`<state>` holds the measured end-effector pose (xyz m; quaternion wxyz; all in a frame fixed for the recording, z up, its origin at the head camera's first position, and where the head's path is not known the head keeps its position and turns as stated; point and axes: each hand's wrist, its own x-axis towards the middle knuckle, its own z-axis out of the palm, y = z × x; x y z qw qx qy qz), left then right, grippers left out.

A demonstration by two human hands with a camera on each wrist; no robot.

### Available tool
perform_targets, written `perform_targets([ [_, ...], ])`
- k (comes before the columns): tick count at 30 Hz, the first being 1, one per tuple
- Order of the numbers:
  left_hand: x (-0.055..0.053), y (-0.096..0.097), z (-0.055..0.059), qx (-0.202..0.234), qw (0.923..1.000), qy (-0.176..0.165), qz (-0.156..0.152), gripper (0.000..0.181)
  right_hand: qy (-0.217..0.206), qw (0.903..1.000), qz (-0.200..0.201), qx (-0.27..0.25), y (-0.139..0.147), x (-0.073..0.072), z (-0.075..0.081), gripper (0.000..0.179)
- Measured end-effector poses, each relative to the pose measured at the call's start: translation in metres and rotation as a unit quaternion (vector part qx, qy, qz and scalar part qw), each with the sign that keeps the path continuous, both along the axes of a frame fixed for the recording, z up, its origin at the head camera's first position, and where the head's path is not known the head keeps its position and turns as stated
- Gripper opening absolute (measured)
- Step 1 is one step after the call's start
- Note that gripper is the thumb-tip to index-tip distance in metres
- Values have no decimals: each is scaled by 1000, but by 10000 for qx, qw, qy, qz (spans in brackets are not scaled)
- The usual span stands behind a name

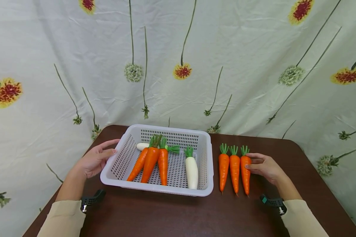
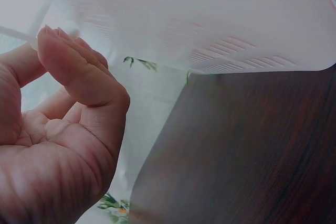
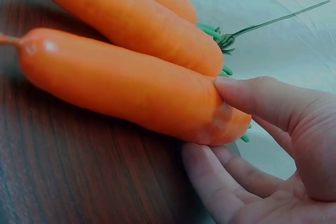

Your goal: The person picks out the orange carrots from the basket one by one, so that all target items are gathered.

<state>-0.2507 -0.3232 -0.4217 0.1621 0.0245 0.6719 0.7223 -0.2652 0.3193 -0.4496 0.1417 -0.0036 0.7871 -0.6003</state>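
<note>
A white plastic basket (image 1: 178, 190) with slotted walls stands on the dark table. My left hand (image 1: 98, 159) is at its left rim, thumb and bent fingers holding the edge; in the left wrist view the hand (image 2: 73, 114) shows below the pale basket wall (image 2: 157, 24). To the right of the basket lie three orange carrots in a row, green tops pointing away. My right hand (image 1: 262, 168) pinches the rightmost carrot (image 1: 245, 174) near its top. Up close, thumb and fingers of the right hand (image 3: 262, 145) sit on either side of that carrot (image 3: 121, 82).
Inside the basket are three carrots (image 1: 149, 164) bunched at the left, a white radish (image 1: 192, 172) at the right and another white radish (image 1: 142, 146) partly hidden behind the carrots. Beside the held carrot lies the middle carrot (image 1: 234, 171). A flowered cloth (image 1: 172, 42) hangs behind the table (image 1: 178, 217).
</note>
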Motion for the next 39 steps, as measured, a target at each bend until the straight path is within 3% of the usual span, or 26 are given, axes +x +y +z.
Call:
perform_targets([
  [10, 1, 1, 1, -120, 9999, 8, 37, 62, -96, 9993, -169, 307, 1, -1, -3, 71],
  [22, 1, 1, 1, -78, 9999, -7, 66, 61, -126, 9994, -272, 171, 3, 2, -3, 71],
  [27, 1, 1, 0, -9, 10000, -10, 51, 61, 308, 9987, -363, 184, 2, 4, -3, 69],
  [35, 0, 0, 0, -21, 10000, -6, 47, 61, 1055, 9835, -785, 1244, -4, 12, 4, 62],
  [39, 0, 1, -1, -15, 10000, -15, 48, 61, 1197, 9791, -935, 1355, -12, 17, 10, 61],
])
